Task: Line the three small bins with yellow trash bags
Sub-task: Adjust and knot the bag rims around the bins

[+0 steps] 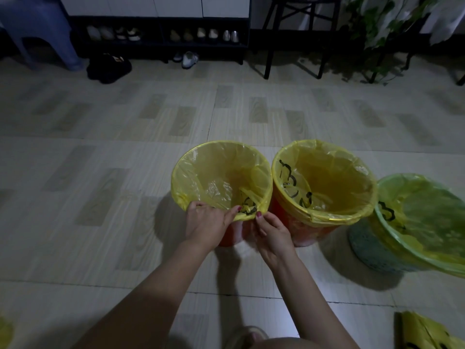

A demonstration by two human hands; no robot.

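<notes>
Three small bins stand in a row on the tiled floor (100,152), each with a yellow bag over its rim. The left bin (235,235) is red-orange, and its yellow trash bag (216,177) is folded down over the rim all the way round, with black printed marks bunched at the near edge. Both hands work at that near edge. The left hand (205,222) is curled over the folded bag hem at the near-left part of the rim, fingers closed on the plastic and thumb stretched toward the right. The right hand (273,231) sits just beside it, its fingertips pinching the hem where the black marks gather; the rest of that hand lies against the bin's outer wall.

Touching the left bin on its right is the middle bin (309,230), also red-orange, lined with a second yellow bag (327,182) that carries black marks on its inner left side. Just right of that, and nearer, stands the green bin (372,250) with a woven-looking wall, its own yellow bag (422,210) looking greenish over it; part of it is cut off by the right edge.

At the near right corner a loose sheet of yellow bags (425,333) lies on the floor. Far across the room are a dark shoe rack (161,44) with pairs of shoes, a black bag (109,68) on the floor, a blue plastic stool (37,28) at far left, a dark chair (294,36) and leafy plants (377,26) at far right.
</notes>
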